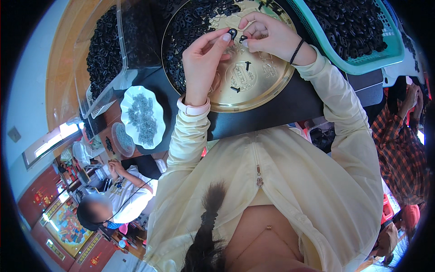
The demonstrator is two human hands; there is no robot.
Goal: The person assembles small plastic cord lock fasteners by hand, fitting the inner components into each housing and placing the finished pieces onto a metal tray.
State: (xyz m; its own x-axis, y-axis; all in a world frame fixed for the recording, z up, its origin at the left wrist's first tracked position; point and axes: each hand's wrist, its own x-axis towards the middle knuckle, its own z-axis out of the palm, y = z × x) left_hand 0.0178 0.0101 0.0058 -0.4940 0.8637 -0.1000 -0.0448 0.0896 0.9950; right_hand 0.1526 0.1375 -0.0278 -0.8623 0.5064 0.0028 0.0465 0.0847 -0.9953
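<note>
The wide fisheye view looks down from the person's head, near the left grip (pixel 205 59) and right grip (pixel 274 38)

Lower left: person in white short-sleeved shirt (pixel 138 196); rectangular, gold-bordered, multicoloured picture (pixel 68 223) on red wall (pixel 35 186). Right: person in orange-and-black checked shirt (pixel 398 152).
</note>
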